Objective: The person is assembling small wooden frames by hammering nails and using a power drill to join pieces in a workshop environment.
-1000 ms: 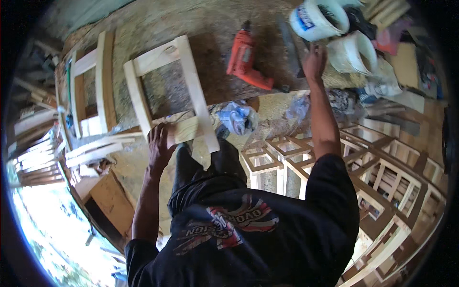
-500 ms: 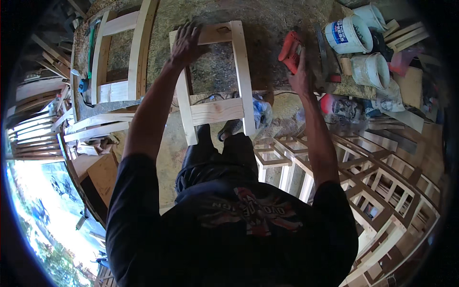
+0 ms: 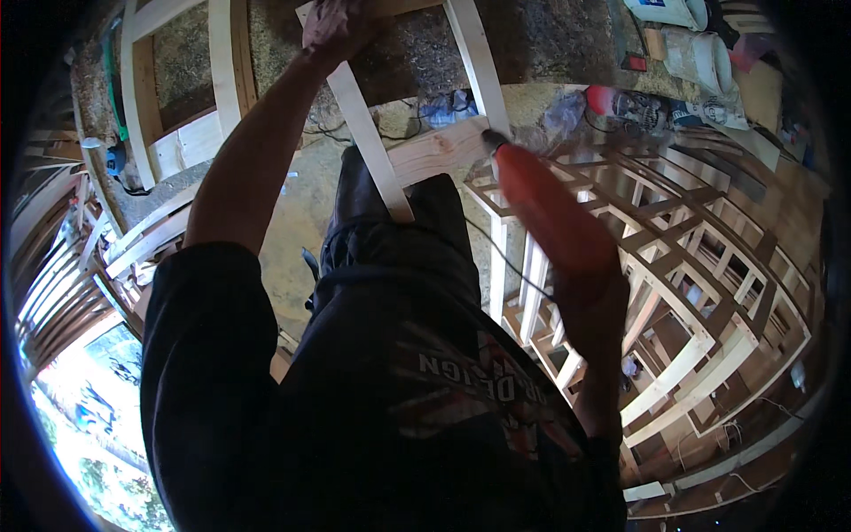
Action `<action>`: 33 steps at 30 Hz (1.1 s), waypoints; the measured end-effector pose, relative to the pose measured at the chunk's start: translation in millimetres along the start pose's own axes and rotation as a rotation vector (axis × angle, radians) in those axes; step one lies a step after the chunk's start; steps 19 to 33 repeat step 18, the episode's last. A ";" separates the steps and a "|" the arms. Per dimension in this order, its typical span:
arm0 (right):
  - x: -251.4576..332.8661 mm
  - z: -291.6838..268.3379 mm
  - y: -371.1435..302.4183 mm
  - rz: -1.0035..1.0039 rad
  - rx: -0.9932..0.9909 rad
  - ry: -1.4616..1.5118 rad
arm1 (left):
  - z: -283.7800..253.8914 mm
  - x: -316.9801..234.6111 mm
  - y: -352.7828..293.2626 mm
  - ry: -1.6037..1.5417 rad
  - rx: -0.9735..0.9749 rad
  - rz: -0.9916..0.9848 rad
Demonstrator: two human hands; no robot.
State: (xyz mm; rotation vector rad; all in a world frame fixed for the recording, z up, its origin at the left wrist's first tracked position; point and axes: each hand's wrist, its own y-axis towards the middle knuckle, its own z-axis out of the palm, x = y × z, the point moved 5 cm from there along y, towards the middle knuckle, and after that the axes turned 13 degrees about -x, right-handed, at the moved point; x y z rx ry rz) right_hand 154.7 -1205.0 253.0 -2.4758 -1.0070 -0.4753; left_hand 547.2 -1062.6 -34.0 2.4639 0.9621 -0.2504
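Observation:
A pale wooden frame [image 3: 362,117] juts from the workbench [image 3: 275,44] toward me, its near end over my legs. My left hand [image 3: 335,31] is closed around its far left corner, partly cut off by the upper edge of the view. In my right hand [image 3: 589,297] is a red power drill [image 3: 551,208], blurred by motion. The drill's dark tip is at the right end of the frame's near crosspiece [image 3: 439,152]; whether they touch I cannot tell. My right fingers are dark and partly hidden behind the drill.
A second wooden frame [image 3: 224,66] lies on the bench at left. Many slatted wooden frames [image 3: 700,332] are stacked at right. White buckets [image 3: 693,58] stand at the far right. A dark cord [image 3: 507,257] hangs below the drill.
My right hand has swung the drill from over the bench toward me, to the frame's near right corner. The frame is now tilted, and my left hand has closed on its corner.

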 end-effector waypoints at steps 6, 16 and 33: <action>30.0 31.0 -15.7 0.194 0.185 0.075 | 0.9 -5.3 -1.4 0.120 0.067 -0.018; 62.6 31.7 2.9 0.192 0.186 -0.027 | 4.6 -5.8 -1.1 0.155 0.093 0.039; 66.2 31.5 7.9 0.193 0.189 -0.023 | 7.3 -5.2 -2.7 0.160 0.116 0.042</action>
